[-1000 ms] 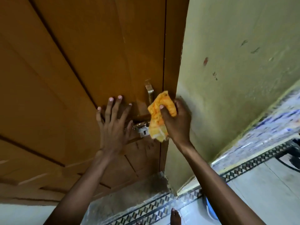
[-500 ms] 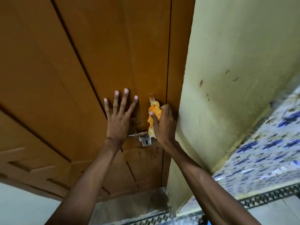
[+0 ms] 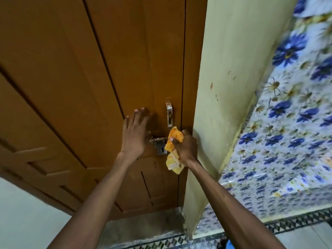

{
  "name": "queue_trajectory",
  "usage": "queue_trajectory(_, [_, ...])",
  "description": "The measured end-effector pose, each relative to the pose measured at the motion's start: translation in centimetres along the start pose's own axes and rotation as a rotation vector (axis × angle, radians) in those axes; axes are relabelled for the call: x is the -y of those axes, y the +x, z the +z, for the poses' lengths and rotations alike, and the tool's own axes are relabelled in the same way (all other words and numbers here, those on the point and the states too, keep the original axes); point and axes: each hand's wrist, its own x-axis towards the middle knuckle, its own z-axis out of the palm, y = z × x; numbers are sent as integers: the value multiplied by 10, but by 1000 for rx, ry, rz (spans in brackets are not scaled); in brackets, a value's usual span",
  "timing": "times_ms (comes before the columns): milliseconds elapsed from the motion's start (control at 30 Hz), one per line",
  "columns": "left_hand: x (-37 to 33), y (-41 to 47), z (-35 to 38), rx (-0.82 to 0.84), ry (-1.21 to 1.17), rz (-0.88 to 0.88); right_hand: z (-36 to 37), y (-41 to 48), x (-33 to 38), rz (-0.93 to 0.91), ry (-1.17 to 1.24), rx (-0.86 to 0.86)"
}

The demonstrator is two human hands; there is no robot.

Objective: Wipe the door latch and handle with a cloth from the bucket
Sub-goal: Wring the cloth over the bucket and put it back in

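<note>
Brown panelled door meets pale green wall; blue-flowered tiles at right. Left hand flat on door, fingers spread, grip empty. Right hand fisted around orange-yellow cloth, pressed against right end of metal latch. Steel handle just above cloth, uncovered.

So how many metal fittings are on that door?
2: a pull handle standing upright above, and a sliding latch just below it, its right end covered by the cloth. Others may be hidden.
</note>
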Motion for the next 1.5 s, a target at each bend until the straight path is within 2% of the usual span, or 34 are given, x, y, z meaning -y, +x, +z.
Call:
queue_trajectory(133, [-46,-65,-20,259,-612,-431,-48,-74,-10,223,414,271])
queue_trajectory(233, [-87,-122,-31,434,-1091,-673,-81,-130,-37,345,567,427])
queue_trajectory(300, [-112,-163,-30,632,-1252,-781,-103,-165,-62,417,603,477])
queue_trajectory(400, [-147,-214,-19,914,-1365,-843,-135,-205,-108,534,642,568])
queue_trajectory(467, [-175,-241,-8,1012,-1429,-891,-156,-227,-142,626,697,604])
queue_trajectory(567, [-219,-272,11,1117,-1697,-977,-186,-249,-186,757,814,564])
queue_trajectory(633, [-254,-282,21,1107,-1746,-1016,-206,-256,-217,827,865,491])
queue_trajectory(733, [-306,-286,34,997,-1621,-1046,-234,-256,-262,907,839,412])
queue_trajectory(833, [-358,-284,47,923,-1545,-1051,-268,-248,-308,961,903,426])
queue_trajectory(933, [-416,-277,59,829,-1612,-1164,-299,-228,-354,986,912,463])
queue_trajectory(1000, [-449,-279,71,776,-1599,-1208,-302,-216,-383,889,761,446])
queue_trajectory(1067, [-482,-283,93,704,-1469,-1218,-302,-206,-414,868,605,411])
queue_trajectory(1133, [-507,-288,117,628,-1351,-1228,-298,-200,-440,842,549,410])
queue_trajectory(1267, [-533,-308,175,572,-1257,-1246,-269,-186,-499,898,625,597])
queue_trajectory(1367, [-546,-337,233,571,-1219,-1295,-235,-184,-559,991,843,610])
queue_trajectory(1500, [-564,-383,325,567,-1185,-1400,-182,-205,-660,1049,1088,741])
